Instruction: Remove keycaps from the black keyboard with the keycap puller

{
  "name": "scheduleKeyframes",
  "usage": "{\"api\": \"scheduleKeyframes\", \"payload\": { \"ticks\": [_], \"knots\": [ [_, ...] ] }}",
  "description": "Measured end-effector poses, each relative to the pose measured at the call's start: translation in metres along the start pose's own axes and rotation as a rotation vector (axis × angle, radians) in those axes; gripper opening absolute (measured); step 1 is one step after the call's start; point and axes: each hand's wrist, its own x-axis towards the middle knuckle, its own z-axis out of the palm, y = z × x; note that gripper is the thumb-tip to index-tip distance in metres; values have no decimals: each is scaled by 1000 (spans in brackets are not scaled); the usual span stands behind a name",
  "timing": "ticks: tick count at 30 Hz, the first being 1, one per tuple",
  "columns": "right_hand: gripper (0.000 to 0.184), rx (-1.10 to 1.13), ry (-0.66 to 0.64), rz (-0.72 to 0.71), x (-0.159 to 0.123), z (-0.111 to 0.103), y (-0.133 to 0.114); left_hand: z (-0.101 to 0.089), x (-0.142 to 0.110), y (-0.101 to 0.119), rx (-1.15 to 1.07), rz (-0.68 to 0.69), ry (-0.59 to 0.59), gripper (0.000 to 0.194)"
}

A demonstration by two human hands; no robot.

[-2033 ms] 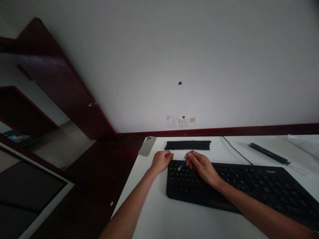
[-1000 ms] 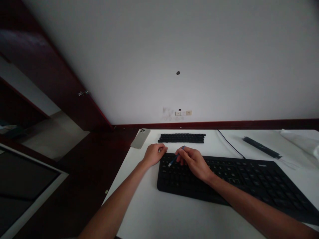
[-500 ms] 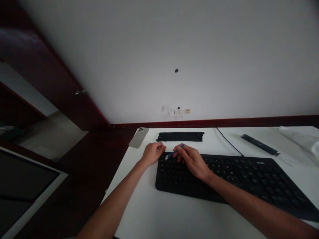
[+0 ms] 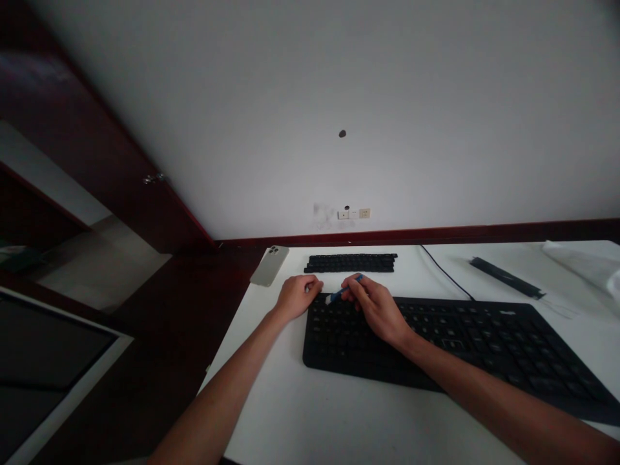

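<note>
A black keyboard (image 4: 455, 345) lies across the white table (image 4: 339, 420). My right hand (image 4: 375, 305) rests over the keyboard's far left keys, pinching a thin blue tool (image 4: 345, 290) whose pale tip points at the top left corner keys. My left hand (image 4: 299, 294) is curled at the keyboard's far left corner, fingers closed against its edge; I cannot make out what they grip, if anything. Behind both hands lies a strip of black keycaps (image 4: 351, 263).
A pale phone (image 4: 269, 265) lies face down at the table's far left corner. A black cable (image 4: 443, 272) runs from the keyboard to the wall. A slim black bar (image 4: 505, 278) and clear plastic (image 4: 581, 266) lie at the far right. Dark floor and door are left.
My right hand has slid the blue tool's tip up toward the keyboard's top left corner, closer to my left hand. The view has shifted a little; my left hand stays put.
</note>
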Motion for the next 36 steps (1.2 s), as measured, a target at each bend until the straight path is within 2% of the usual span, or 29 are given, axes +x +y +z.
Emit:
{"api": "scheduleKeyframes", "payload": {
  "ticks": [6, 10, 16, 26, 36],
  "knots": [
    [46, 57, 19, 12, 0, 0, 1, 0, 0, 1, -6, 5, 0, 39],
    [45, 30, -20, -5, 0, 1, 0, 0, 0, 0, 1, 8, -3, 39],
    [44, -8, -8, -29, 1, 1, 2, 0, 1, -1, 3, 6, -3, 38],
    [45, 53, -13, -26, -1, 1, 3, 0, 0, 0, -11, 6, -2, 38],
    [43, 18, -45, -49, -1, 1, 5, -1, 0, 1, -6, 7, -2, 39]
  ]
}}
